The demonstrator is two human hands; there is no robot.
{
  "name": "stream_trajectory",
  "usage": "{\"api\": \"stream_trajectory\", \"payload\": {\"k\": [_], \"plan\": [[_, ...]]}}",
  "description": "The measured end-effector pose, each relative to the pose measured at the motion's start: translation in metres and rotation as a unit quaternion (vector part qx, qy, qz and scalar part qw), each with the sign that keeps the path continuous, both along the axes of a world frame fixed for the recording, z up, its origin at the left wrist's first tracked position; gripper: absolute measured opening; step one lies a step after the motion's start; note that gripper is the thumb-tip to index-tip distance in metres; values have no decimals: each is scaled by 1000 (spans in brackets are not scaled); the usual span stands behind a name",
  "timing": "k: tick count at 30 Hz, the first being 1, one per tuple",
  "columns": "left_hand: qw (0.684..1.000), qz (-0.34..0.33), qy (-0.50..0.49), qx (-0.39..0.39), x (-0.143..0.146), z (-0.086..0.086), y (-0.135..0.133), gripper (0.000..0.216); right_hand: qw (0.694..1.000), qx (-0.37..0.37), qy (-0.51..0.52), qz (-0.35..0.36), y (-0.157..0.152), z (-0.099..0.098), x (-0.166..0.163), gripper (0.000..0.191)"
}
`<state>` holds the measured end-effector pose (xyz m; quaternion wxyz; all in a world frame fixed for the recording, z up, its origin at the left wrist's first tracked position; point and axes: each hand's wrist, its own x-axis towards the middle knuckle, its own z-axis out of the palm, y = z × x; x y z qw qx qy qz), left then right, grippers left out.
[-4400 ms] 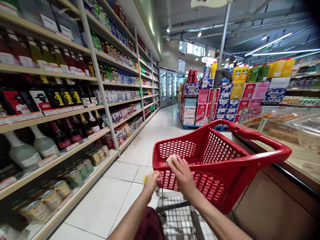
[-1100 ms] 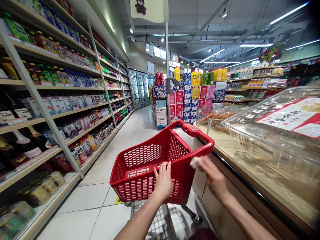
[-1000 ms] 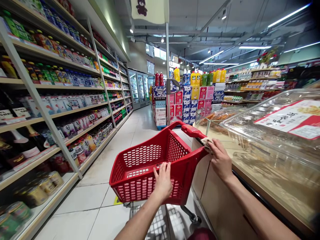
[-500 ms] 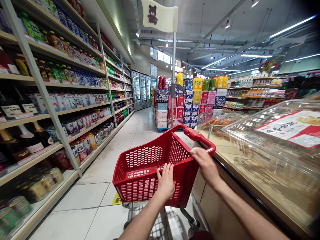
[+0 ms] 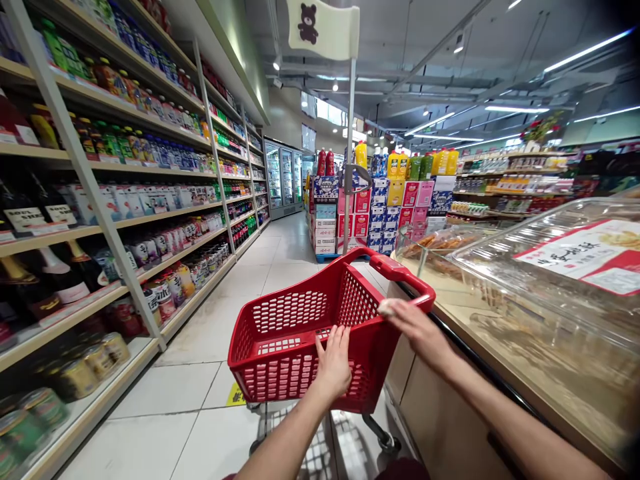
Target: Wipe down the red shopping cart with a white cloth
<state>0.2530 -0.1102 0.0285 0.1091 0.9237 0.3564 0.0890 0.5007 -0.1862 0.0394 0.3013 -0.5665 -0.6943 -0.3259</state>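
A red plastic shopping cart (image 5: 300,363) stands before me with its basket bare inside. My left hand (image 5: 334,367) lies against the near side wall of the basket, its fingers spread and the tips at the top rim. On the rim close to the cart's handle is my right hand (image 5: 417,327). Its fingers are bent together over a small whitish wad, which looks like a cloth (image 5: 387,306); most of it is hidden under the fingers. A pole (image 5: 349,160) rising behind the cart carries a cream flag (image 5: 327,30) with a bear on it.
Drink shelves (image 5: 150,223) line the left side of the tiled aisle (image 5: 185,380). Close on my right is a display counter (image 5: 435,387) with clear plastic food boxes (image 5: 500,287). Stacked drink cartons (image 5: 383,220) stand ahead, and glass-door fridges (image 5: 285,173) farther back.
My right hand has shifted slightly left and down along the cart's rim with the whitish wad. The left hand keeps its place on the basket. The view has moved a little.
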Motion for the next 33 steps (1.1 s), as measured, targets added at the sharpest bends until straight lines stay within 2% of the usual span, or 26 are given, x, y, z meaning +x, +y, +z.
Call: {"api": "stream_trajectory", "payload": {"k": [3, 4, 8, 9, 13, 14, 15, 18, 19, 20, 23, 24, 25, 29, 30, 33], "plan": [[1000, -4, -1, -8, 1, 0, -1, 79, 988, 67, 67, -120, 2, 8, 13, 36], [1000, -4, -2, -7, 2, -1, -1, 79, 986, 74, 73, -129, 4, 8, 13, 35], [1000, -7, -8, 12, 3, -5, -2, 78, 1000, -14, -23, 2, 7, 4, 1, 37], [1000, -10, -8, 17, 3, -6, -3, 78, 999, -19, -36, 8, 6, 3, 1, 38], [999, -16, 9, 31, 7, -9, -5, 80, 989, 67, 28, -132, 3, 3, 7, 40], [999, -15, 11, 32, 8, -9, -6, 81, 987, 73, 35, -140, 4, 2, 4, 40], [999, -15, 11, 31, 9, -9, -5, 80, 991, 61, 23, -120, 5, 0, 0, 40], [999, -34, 11, 17, 3, -7, -2, 78, 998, -15, -60, 6, 7, -5, -10, 38], [999, -33, 10, 9, -3, -7, 0, 77, 997, -25, -68, 17, 7, -4, -8, 38], [1000, -25, 9, 2, -9, -7, 2, 77, 998, -17, -57, -2, 6, -2, -3, 37], [1000, 11, 5, 0, -31, -9, 8, 76, 989, 57, 33, -135, 7, 3, 8, 38], [1000, 18, 6, 4, -37, -10, 9, 77, 985, 69, 48, -153, 9, 2, 6, 38], [1000, 17, 7, 8, -42, -11, 9, 77, 986, 66, 46, -145, 10, -1, 1, 39], [1000, 16, 10, 16, -53, -13, 12, 77, 999, -19, -47, -3, 15, -13, -20, 40], [1000, 20, 13, 18, -55, -12, 12, 76, 999, -17, -47, -7, 15, -13, -18, 39], [999, 40, 25, 25, -57, -12, 13, 76, 992, 54, 29, -114, 19, -10, -12, 40]]}}
